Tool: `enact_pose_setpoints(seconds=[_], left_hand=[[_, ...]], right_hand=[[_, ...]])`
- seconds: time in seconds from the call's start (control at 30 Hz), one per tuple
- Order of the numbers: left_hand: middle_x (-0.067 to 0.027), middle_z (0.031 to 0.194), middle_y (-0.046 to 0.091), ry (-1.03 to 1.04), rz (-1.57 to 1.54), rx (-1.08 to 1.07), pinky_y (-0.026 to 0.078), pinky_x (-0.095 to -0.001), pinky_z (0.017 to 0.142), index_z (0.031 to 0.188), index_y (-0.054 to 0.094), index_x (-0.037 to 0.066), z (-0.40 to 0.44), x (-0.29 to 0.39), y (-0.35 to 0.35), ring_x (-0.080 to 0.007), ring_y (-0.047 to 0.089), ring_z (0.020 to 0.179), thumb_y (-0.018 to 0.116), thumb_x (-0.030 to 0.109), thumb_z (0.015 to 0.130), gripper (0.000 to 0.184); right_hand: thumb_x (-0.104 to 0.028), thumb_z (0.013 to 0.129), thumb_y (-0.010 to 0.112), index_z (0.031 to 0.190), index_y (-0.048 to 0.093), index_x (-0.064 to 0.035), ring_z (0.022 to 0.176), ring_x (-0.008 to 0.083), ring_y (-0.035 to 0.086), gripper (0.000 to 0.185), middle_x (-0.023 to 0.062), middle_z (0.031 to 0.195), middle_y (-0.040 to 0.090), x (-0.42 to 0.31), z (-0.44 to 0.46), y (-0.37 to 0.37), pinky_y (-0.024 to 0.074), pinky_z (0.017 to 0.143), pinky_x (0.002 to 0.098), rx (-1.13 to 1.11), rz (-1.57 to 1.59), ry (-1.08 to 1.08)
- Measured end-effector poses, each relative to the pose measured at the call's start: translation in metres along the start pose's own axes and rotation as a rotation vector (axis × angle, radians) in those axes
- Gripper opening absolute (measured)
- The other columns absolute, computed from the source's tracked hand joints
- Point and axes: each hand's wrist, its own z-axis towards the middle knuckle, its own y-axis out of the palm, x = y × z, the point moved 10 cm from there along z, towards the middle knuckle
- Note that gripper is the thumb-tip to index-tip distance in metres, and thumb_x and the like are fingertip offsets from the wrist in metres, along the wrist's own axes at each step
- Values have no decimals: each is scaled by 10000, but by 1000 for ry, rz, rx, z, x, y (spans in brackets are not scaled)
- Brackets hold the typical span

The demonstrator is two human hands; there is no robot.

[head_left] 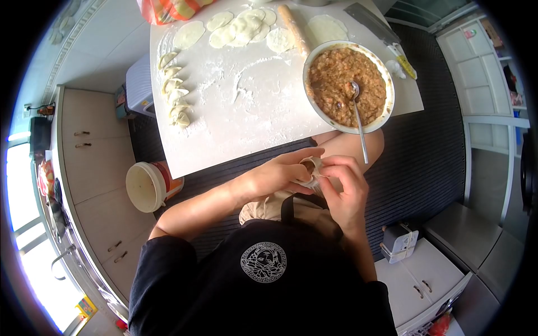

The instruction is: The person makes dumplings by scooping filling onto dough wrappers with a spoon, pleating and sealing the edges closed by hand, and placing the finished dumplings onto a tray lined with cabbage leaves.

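Note:
Above my lap, my left hand (278,174) cradles a dumpling (310,178) whose wrapper is partly folded, with brown filling showing at its opening. My right hand (346,187) pinches the wrapper's edge from the other side. Just beyond my hands stands a bowl of meat filling (336,73), and a metal spoon (359,120) rests in it with its handle over the near rim. On the left part of the floured table (241,123), several folded dumplings (175,92) lie in a row. Round dough wrappers (241,29) are piled toward the far side.
A rolling pin (293,31) lies left of the bowl, near a larger dough round (327,28). Right of the bowl is a cleaver (372,23), beside a yellow-handled tool (404,63). On the floor at left stands a white bucket (147,187). Cabinets (92,151) line the left wall.

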Motion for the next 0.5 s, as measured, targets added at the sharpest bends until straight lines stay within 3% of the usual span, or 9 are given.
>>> enact_pose_setpoints(seconds=[0.13,0.23,0.5], left_hand=[[-133,1379,453,-8,119,-71,470,-385,1028,1526,207,12,1,3,7,-186,488,1234,448,47,906,666],[-120,1357,462,-37,183,-102,481,-357,1009,1526,201,7,1,2,9,-174,483,1237,447,34,911,663],[-143,1301,500,-75,341,-97,514,-292,918,1530,131,-12,6,2,7,-165,555,1123,516,108,925,727]], right_hand=[[96,734,708,979,668,-16,839,237,657,272,99,977,620,5,2,5,538,702,322,-25,135,160],[102,744,702,1039,677,-11,820,210,661,317,97,967,604,0,0,9,542,675,305,-92,38,77],[85,751,704,990,684,-4,804,214,654,256,81,967,607,-6,-2,6,539,664,308,12,-30,5]])
